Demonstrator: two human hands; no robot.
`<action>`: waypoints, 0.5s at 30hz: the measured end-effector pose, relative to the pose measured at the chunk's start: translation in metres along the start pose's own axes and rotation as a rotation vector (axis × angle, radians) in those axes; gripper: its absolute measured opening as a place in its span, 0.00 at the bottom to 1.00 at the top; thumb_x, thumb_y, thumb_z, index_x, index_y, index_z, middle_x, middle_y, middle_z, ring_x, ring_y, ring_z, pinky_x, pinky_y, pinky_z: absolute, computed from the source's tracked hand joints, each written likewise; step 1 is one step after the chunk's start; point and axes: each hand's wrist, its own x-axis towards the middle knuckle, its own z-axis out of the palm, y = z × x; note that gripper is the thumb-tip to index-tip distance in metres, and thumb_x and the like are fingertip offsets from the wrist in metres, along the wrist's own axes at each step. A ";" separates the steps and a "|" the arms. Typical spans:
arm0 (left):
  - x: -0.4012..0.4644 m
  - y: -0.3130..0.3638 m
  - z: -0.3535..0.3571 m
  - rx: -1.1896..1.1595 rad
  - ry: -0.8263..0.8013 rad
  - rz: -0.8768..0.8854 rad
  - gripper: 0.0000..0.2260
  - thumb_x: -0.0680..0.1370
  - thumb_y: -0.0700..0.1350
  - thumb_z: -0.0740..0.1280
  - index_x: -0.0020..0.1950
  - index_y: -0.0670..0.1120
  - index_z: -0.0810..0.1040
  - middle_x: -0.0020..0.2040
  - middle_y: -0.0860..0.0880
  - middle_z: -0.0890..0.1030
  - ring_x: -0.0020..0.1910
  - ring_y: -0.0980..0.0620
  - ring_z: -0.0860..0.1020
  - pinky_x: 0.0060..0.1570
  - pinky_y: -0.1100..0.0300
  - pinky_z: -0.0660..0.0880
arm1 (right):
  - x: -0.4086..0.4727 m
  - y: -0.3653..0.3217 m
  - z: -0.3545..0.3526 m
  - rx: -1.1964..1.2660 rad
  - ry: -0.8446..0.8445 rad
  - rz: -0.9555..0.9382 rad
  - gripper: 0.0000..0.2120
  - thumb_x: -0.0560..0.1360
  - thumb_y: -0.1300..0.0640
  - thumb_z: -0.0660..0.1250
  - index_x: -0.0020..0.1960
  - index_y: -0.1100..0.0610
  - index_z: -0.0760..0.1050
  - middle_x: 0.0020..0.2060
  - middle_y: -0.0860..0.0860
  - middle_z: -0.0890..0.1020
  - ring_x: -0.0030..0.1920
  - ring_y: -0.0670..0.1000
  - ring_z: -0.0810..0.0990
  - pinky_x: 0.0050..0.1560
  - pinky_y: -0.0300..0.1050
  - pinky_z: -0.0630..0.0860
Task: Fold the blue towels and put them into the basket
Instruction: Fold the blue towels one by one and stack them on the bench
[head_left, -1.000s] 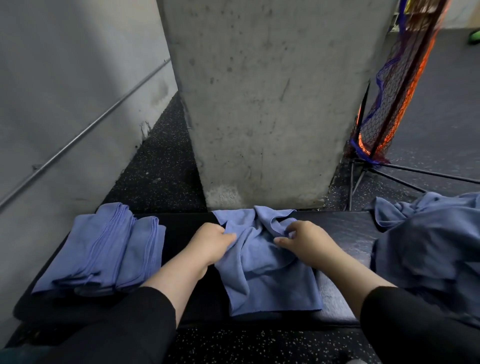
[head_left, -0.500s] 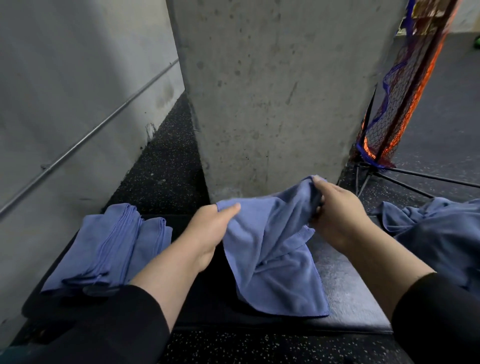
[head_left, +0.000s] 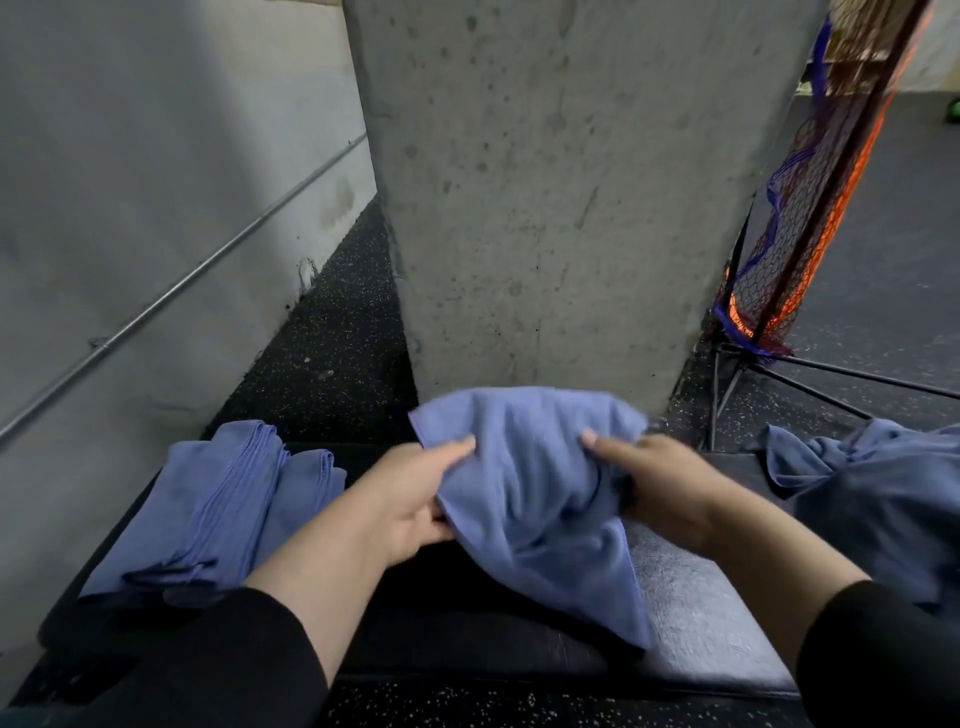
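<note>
Left hand (head_left: 410, 499) and right hand (head_left: 660, 488) hold one blue towel (head_left: 535, 499) above the centre of the dark tabletop (head_left: 691, 613). Each grip is closed on the cloth: the left thumb lies on the towel's 9 o'clock edge, the right fingers pinch its 3 o'clock edge. The lower corner hangs toward 5 o'clock, close to the tabletop. A stack of folded towels (head_left: 218, 509) lies at 9 o'clock. A heap of unfolded towels (head_left: 878, 493) lies at 3 o'clock. A concrete pillar (head_left: 571, 182) stands at 12 o'clock.

Concrete pillar (head_left: 561, 197), orange netting (head_left: 810, 218)
</note>
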 end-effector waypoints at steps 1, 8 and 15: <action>0.001 -0.003 0.003 -0.005 0.023 0.002 0.10 0.82 0.46 0.66 0.60 0.44 0.81 0.50 0.43 0.87 0.46 0.47 0.85 0.43 0.53 0.81 | -0.002 0.002 0.004 -0.074 0.001 0.013 0.23 0.71 0.47 0.78 0.48 0.67 0.79 0.48 0.66 0.84 0.49 0.62 0.84 0.52 0.62 0.80; 0.011 -0.002 -0.006 -0.125 0.076 -0.061 0.12 0.82 0.46 0.67 0.60 0.40 0.82 0.52 0.40 0.86 0.51 0.40 0.85 0.51 0.46 0.82 | 0.000 -0.008 -0.008 0.193 -0.094 -0.027 0.25 0.77 0.44 0.69 0.62 0.64 0.79 0.57 0.65 0.83 0.61 0.64 0.81 0.67 0.67 0.72; 0.019 0.004 -0.010 -0.259 0.163 0.024 0.09 0.82 0.46 0.67 0.56 0.42 0.82 0.45 0.44 0.86 0.38 0.49 0.84 0.36 0.59 0.80 | 0.001 -0.010 -0.012 0.293 0.090 -0.101 0.22 0.78 0.51 0.69 0.61 0.69 0.77 0.55 0.65 0.83 0.54 0.60 0.84 0.59 0.58 0.78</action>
